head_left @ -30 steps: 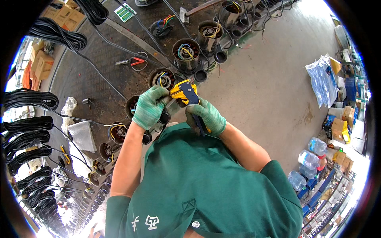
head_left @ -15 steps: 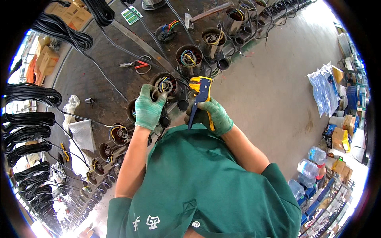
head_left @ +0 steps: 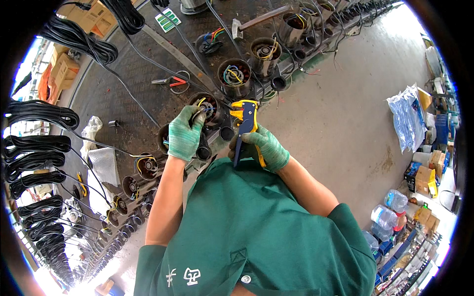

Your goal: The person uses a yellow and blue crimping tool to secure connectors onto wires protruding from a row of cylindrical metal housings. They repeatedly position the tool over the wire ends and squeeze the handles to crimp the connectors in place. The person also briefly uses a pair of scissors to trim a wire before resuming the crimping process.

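Right hand (head_left: 269, 148) grips pliers (head_left: 248, 118) near open floor (head_left: 340, 103); left hand (head_left: 185, 134) curls, hold unclear, at a motor (head_left: 214, 104) edging the desk (head_left: 140, 90).

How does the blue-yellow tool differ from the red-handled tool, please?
The blue-yellow tool is gripped in the right hand; the red-handled tool lies on the bench. The first has a dark blue body with yellow parts; the second has red handles and a grey end. In view, the first runs roughly up and down, the second nearly sideways. Both are hand tools.
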`<state>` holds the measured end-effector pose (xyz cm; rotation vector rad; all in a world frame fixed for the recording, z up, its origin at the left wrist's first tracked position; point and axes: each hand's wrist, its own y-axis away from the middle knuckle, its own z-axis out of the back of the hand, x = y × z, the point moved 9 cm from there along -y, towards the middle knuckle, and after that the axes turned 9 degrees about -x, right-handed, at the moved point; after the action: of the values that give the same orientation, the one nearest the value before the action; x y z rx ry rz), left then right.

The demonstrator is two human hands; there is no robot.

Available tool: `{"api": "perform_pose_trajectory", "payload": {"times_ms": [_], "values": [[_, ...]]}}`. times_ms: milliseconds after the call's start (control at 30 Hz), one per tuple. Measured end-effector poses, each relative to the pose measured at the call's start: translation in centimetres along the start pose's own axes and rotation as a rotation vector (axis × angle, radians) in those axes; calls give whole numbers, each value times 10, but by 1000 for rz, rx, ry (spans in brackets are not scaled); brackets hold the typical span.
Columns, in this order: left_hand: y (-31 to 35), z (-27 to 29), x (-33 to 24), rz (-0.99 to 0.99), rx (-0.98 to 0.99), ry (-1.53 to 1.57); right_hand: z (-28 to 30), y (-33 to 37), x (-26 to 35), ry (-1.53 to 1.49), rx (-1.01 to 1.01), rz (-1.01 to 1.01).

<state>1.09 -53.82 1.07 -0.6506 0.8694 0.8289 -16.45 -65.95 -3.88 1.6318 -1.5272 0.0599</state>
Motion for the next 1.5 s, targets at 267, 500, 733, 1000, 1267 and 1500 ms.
{"api": "perform_pose_trajectory", "payload": {"times_ms": [267,500,733,1000,1267,1500], "values": [[10,-7,4,57,168,-21,-9,-4,-13,44,66,-104],[11,-9,4,76,213,47,-17,-12,-19,76,132,-95],[11,-8,11,79,178,121,-23,-16,-13,86,181,-94],[8,-10,17,130,230,90,-25,-9,-7,125,226,-76],[8,-10,15,98,210,90,-14,-14,-14,174,139,-138],[8,-12,19,110,195,78,-28,2,-21,-270,56,-184]]}}
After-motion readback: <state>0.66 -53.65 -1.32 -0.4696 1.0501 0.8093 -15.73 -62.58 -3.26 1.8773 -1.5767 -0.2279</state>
